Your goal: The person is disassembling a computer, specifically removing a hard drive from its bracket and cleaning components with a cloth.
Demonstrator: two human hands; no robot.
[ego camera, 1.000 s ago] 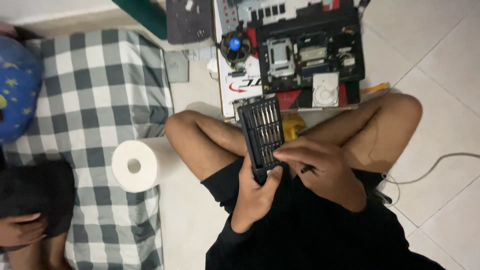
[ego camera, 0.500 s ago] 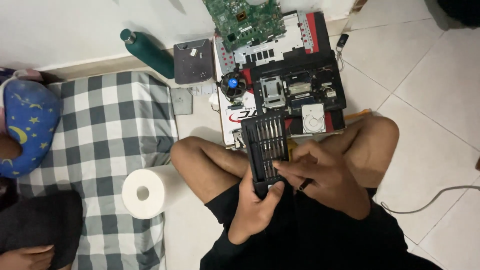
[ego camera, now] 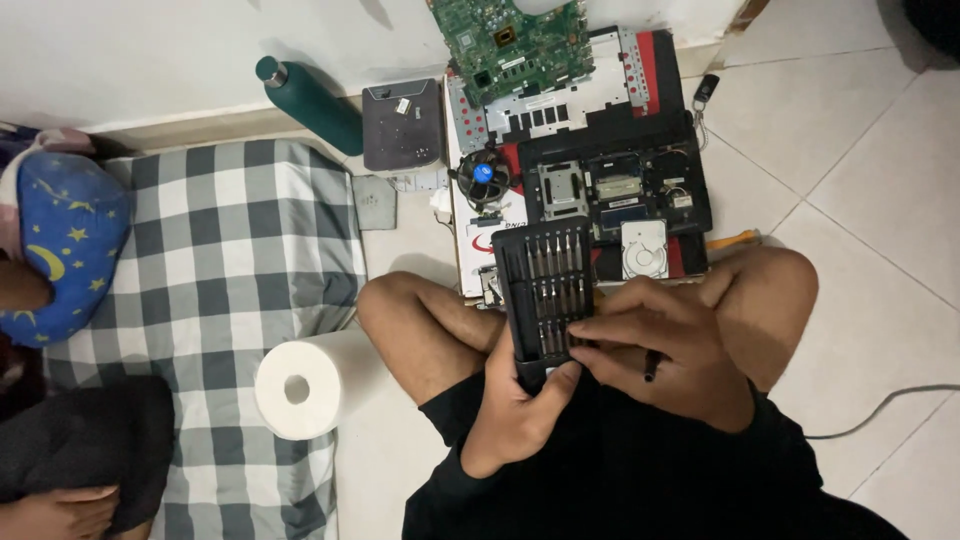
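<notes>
We sit cross-legged on the tiled floor (ego camera: 860,200), the black bit case (ego camera: 543,290) held over our lap. Left hand (ego camera: 515,415) wraps the case's lower end from below, thumb pressed on its near edge. Right hand (ego camera: 665,345) rests over the case's right side, fingertips pinched down among the lower row of bits; a thin dark driver shaft (ego camera: 651,365) is tucked between its fingers. We cannot tell whether a bit is already lifted out.

Ahead, the laptop (ego camera: 615,190) lies opened up: bottom cover off, inner frame exposed. The green circuit board (ego camera: 520,40) is already out and sits beyond it. A round cooling fan (ego camera: 483,175) and a silver hard drive (ego camera: 645,250) lie loose beside the shell. By our judgement teardown is well along; bit selection is in hand.

Paper roll (ego camera: 300,385) beside the left knee, on the checked mattress (ego camera: 230,240).
</notes>
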